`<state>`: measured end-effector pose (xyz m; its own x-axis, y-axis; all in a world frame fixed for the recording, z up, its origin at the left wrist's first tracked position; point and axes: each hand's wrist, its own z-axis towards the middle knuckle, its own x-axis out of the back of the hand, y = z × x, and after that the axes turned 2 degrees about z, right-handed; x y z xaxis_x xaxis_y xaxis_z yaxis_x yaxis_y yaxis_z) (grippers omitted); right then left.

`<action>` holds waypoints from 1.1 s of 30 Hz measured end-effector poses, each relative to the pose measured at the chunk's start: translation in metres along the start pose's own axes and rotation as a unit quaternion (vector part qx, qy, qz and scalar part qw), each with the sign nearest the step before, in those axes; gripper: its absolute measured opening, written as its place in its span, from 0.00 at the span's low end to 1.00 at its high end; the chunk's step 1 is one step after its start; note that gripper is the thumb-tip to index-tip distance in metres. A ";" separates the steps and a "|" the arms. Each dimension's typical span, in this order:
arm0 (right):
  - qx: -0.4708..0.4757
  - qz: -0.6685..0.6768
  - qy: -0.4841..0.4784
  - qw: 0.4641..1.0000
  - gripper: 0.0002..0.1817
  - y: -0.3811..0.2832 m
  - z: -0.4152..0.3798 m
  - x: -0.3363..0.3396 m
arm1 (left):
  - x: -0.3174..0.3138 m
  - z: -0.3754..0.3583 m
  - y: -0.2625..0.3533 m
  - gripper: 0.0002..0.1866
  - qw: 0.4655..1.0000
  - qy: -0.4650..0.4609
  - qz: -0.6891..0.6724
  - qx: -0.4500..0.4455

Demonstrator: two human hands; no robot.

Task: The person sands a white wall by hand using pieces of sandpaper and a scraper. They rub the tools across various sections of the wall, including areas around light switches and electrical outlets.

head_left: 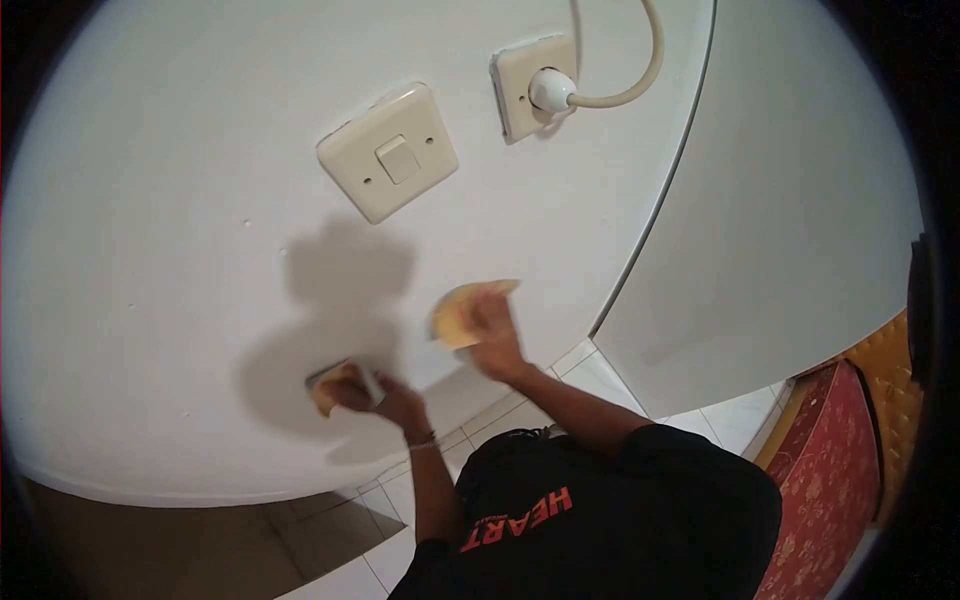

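My right hand (497,335) presses a yellow cloth (457,312) against the white wall (230,190). Its fingers are blurred but closed on the cloth, and one corner sticks out past them. Lower and to the left, my left hand (395,402) is curled around a small tan, cloth-like piece (325,395) close to the wall. A grey edge and a pale strip show around that piece; blur hides exactly what it is. A bracelet (424,442) circles my left wrist.
Above my hands are a cream light switch (398,158) and a wall socket (518,100) with a white plug (550,90) and cord. A large grey panel (760,220) stands at right, beside a red patterned mattress (825,490). White floor tiles (600,385) show below.
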<state>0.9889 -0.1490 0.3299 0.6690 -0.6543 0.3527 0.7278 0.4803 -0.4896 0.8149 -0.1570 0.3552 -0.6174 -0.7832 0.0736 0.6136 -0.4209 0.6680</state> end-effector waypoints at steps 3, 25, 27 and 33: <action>-0.262 0.057 0.149 0.952 0.26 0.074 0.035 0.051 | 0.065 0.071 -0.055 0.35 0.991 0.106 0.074 -0.036; -0.413 0.150 0.290 0.850 0.30 0.169 0.150 0.089 | -0.010 0.144 0.028 0.33 0.975 0.168 -0.047 0.137; -0.291 0.059 0.335 0.894 0.30 0.125 0.181 0.068 | -0.051 0.121 0.029 0.33 0.977 0.208 0.005 0.047; 0.095 -0.045 0.046 0.993 0.31 0.081 0.099 0.016 | -0.141 -0.008 0.027 0.39 0.997 -0.030 0.060 -0.044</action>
<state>1.0733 -0.0628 0.3748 0.5897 -0.7462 0.3089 0.8052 0.5133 -0.2970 0.9224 -0.0614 0.3565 -0.5643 -0.8022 0.1948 0.7235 -0.3669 0.5848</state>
